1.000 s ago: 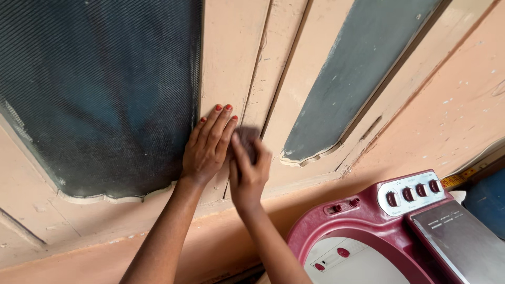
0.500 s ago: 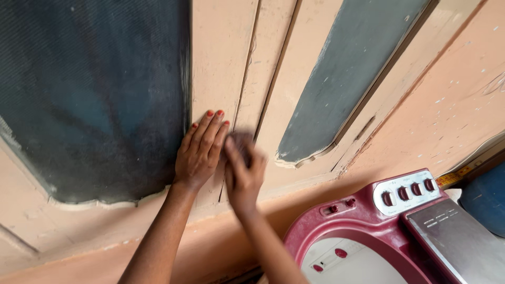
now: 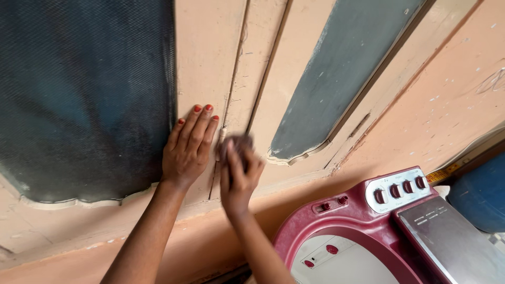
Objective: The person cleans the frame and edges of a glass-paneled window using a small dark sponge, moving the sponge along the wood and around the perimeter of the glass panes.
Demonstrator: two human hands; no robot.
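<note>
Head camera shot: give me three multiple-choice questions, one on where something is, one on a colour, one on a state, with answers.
1. Where is the left hand?
A. flat on the door frame
B. on the washing machine
C. in the air

2. What colour is the washing machine's top?
A. green
B. maroon
C. yellow

3. How does the right hand look?
A. sharp
B. hidden
C. motion-blurred at the fingers

A: its palm lies on the beige wood beside the mesh screen.
B: a dark red surround.
C: the fingertips smear against the frame.
</note>
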